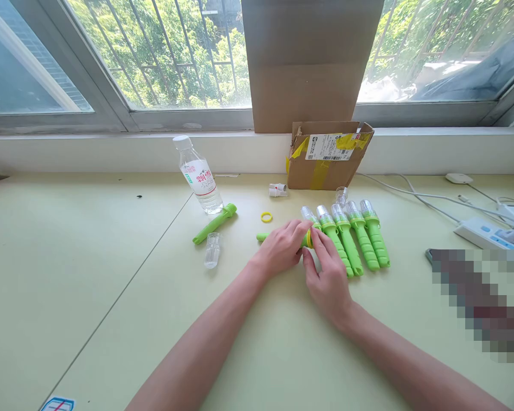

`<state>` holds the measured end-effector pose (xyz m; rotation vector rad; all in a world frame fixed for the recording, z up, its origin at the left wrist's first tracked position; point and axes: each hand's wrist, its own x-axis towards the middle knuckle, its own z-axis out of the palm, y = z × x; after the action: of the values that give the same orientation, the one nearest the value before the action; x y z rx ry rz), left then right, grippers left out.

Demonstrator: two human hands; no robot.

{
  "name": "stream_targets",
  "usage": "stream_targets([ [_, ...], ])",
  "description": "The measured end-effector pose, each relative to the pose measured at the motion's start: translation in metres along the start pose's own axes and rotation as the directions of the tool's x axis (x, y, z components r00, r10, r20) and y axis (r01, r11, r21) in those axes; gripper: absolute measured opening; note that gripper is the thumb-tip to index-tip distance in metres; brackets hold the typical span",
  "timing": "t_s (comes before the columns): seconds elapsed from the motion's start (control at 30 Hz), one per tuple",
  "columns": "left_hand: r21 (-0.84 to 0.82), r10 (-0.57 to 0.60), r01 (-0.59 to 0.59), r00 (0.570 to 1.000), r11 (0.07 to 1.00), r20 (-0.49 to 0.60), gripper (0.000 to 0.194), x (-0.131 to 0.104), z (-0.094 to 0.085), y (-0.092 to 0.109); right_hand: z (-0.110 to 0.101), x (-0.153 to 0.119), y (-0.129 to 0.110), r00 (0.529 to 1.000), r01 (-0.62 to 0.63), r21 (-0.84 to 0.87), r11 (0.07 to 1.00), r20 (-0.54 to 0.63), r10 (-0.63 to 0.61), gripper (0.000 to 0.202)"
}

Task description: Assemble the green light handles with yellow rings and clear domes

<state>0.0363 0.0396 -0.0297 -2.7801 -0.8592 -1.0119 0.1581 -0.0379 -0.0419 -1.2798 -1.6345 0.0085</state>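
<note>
Left hand (278,249) closed around a slim light-green ribbed plastic tube (261,237), narrow end out to the left. Right hand (330,279) has fingertips pinched on a thin yellow rubbery ring (309,238) at the tube's wider end. Exact thumb contact is hidden.

Handling, my read: grip the tube close behind the ring so the end can't wag. Keep the ring square to the axis, ease it round evenly with thumb and finger, don't drag one side. If it's stretchy, it could twist or snap off, so check for kinks all round. Hands sit tight against the row; a bit more gap would avoid knocks.

Just right: row of green plastic sticks with clear caps (361,237), side by side; loose clear cap (341,196) behind. Near left hand: spare yellow ring (266,217), flat on the pale desk (111,342). Further left: uncapped green tube (214,224), clear ribbed cap (212,250) beside it, clear water bottle (201,182) upright behind. Small white cylinders (277,190) sit by the brown cardboard box (321,171).
</note>
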Motion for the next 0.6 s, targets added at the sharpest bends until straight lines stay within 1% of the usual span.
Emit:
stream_targets([
  [0.07, -0.042, 0.011, -0.013, 0.998, 0.999, -0.056, 0.044, -0.0003, 0.0024, 0.0001, -0.001, 0.0023, -0.0001, 0.997, 0.015, 0.009, 1.0, -0.069, -0.014, 0.043],
  [0.17, -0.049, 0.0, -0.007, 0.99, 0.999, -0.143, 0.031, -0.002, 0.0052, -0.0001, -0.0024, 0.0051, -0.0015, 0.994, 0.018, 0.02, 1.0, -0.112, -0.016, 0.039],
  [0.33, 0.147, 0.036, 0.004, 0.962, 0.989, -0.271, 0.025, -0.0027, 0.0048, -0.0017, -0.0051, 0.0079, -0.0025, 0.986, 0.016, 0.044, 0.999, -0.169, -0.008, 0.036],
  [0.43, 0.21, 0.058, -0.002, 0.964, 0.978, -0.259, 0.024, -0.002, 0.0028, -0.0026, -0.006, 0.0086, -0.0019, 0.985, 0.005, 0.048, 0.999, -0.171, 0.003, 0.036],
  [0.5, 0.21, 0.052, -0.008, 0.977, 0.978, -0.207, 0.028, -0.0021, 0.0017, -0.0024, -0.0057, 0.0084, -0.002, 0.988, -0.013, 0.051, 0.999, -0.154, 0.02, 0.038],
  [0.6, 0.175, -0.001, 0.021, 0.994, 0.984, -0.114, 0.035, -0.0033, 0.0016, -0.0013, -0.0047, 0.0075, -0.003, 0.994, -0.046, 0.041, 0.998, -0.099, 0.05, 0.043],
])
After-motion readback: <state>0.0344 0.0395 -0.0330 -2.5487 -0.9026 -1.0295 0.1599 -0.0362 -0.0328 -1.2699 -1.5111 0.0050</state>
